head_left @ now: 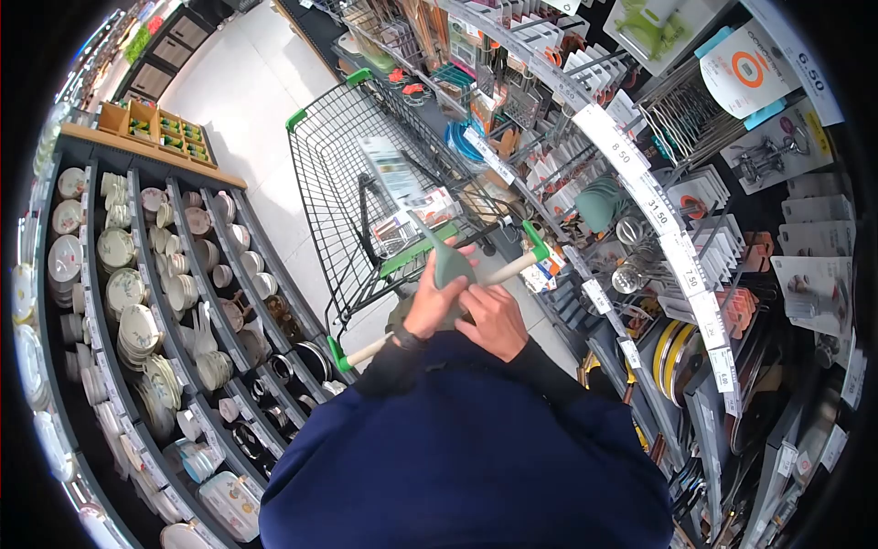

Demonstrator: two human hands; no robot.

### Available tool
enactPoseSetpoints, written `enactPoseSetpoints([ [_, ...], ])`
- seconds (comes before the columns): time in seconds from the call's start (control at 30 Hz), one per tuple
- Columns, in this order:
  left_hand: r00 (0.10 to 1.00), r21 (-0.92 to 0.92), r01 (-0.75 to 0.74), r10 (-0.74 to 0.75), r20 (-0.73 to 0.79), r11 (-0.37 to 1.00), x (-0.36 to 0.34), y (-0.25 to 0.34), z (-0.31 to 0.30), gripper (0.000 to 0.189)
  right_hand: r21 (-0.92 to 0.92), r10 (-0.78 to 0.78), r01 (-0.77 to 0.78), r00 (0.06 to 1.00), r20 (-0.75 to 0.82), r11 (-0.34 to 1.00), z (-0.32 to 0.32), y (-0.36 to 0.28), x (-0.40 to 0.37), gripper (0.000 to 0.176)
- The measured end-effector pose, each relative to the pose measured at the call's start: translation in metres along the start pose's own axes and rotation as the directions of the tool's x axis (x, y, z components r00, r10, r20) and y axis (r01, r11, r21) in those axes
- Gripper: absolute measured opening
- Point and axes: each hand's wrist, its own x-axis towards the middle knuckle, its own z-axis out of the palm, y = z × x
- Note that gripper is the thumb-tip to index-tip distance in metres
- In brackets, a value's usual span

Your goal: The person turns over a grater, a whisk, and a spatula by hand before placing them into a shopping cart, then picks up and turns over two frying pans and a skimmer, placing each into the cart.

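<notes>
A grey-green kitchen utensil with a broad head is in my left hand, the thumb lying across the head. Its pale handle runs up and away over the cart, beside a whitish printed card. My right hand is at the near edge of the head, fingers bent and fingertips against it; what exactly they pinch is partly hidden. Both hands are above the handle bar of a wire shopping cart.
The cart has green corners and holds a boxed item. Shelves of bowls and plates stand at the left. At the right, racks carry hanging kitchen tools and price labels. A pale floor aisle lies beyond the cart.
</notes>
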Motion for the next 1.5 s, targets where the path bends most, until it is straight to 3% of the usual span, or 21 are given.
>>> enactPoseSetpoints([
  [0.03,1.000,0.002,0.003,-0.003,0.000,1.000,-0.001,0.010,-0.003,0.068,0.002,0.002,-0.002,1.000,-0.001,1.000,-0.002,0.005,-0.002,0.025],
  [0.1,0.991,0.066,0.105,-0.110,0.076,0.992,-0.005,0.027,-0.010,0.055,0.262,0.014,-0.040,0.995,0.100,0.964,-0.005,0.016,-0.006,0.021],
  [0.13,0.995,0.152,0.096,-0.101,0.023,0.984,-0.011,0.033,-0.007,0.043,0.337,0.115,-0.105,0.993,-0.010,0.936,-0.011,0.014,-0.006,0.016],
  [0.17,0.995,0.155,0.090,-0.094,0.017,0.984,-0.015,0.034,-0.009,0.043,0.445,0.258,-0.178,0.958,-0.125,0.877,-0.008,0.018,-0.008,0.013],
  [0.23,0.977,0.257,0.195,-0.210,0.030,0.946,-0.023,0.032,-0.014,0.038,0.518,0.418,-0.249,0.877,-0.238,0.818,-0.007,0.033,0.000,0.013],
  [0.27,0.990,0.260,0.110,-0.129,0.059,0.959,-0.026,0.025,-0.012,0.034,0.588,0.453,-0.297,0.881,-0.135,0.752,-0.007,0.040,0.004,0.019],
  [0.3,0.994,0.271,0.060,-0.082,0.071,0.961,-0.030,0.022,-0.008,0.035,0.587,0.450,-0.291,0.882,-0.143,0.756,-0.008,0.041,0.013,0.019],
  [0.37,0.981,0.307,0.082,-0.131,0.141,0.948,-0.036,0.019,-0.006,0.035,0.867,0.423,-0.312,0.896,0.132,0.388,-0.008,0.043,0.033,0.034],
  [0.4,0.981,0.310,0.082,-0.132,0.144,0.947,-0.039,0.016,-0.003,0.035,0.905,0.302,-0.345,0.915,0.266,0.247,-0.010,0.046,0.043,0.042],
  [0.43,0.973,0.286,0.104,-0.156,0.168,0.953,-0.041,0.013,0.001,0.034,0.907,0.302,-0.342,0.916,0.264,0.245,-0.013,0.045,0.047,0.042],
  [0.5,0.968,0.268,0.123,-0.175,0.180,0.956,-0.043,0.010,0.002,0.033,0.902,0.141,-0.389,0.919,0.367,0.188,-0.019,0.035,0.057,0.043],
  [0.6,0.983,0.317,0.108,-0.148,0.105,0.942,-0.046,0.006,-0.002,0.024,0.917,0.139,-0.362,0.929,0.342,0.168,-0.014,0.026,0.060,0.041],
  [0.93,0.996,0.330,0.023,-0.051,0.076,0.944,-0.050,-0.002,-0.009,0.021,0.947,0.122,-0.279,0.957,0.261,0.160,0.003,0.007,0.052,0.043],
  [1.1,0.993,0.492,-0.120,0.110,0.050,0.862,-0.049,0.003,0.004,0.021,0.949,0.174,-0.250,0.960,0.218,0.190,-0.005,0.005,0.047,0.043],
  [1.2,1.000,0.451,0.013,-0.018,0.009,0.893,-0.048,0.004,0.007,0.031,0.948,0.168,-0.242,0.963,0.210,0.206,-0.010,0.008,0.045,0.044],
  [1.5,0.999,0.568,0.016,-0.029,0.014,0.823,-0.046,0.007,0.014,0.035,0.948,0.173,-0.251,0.960,0.218,0.195,-0.013,0.011,0.039,0.043],
])
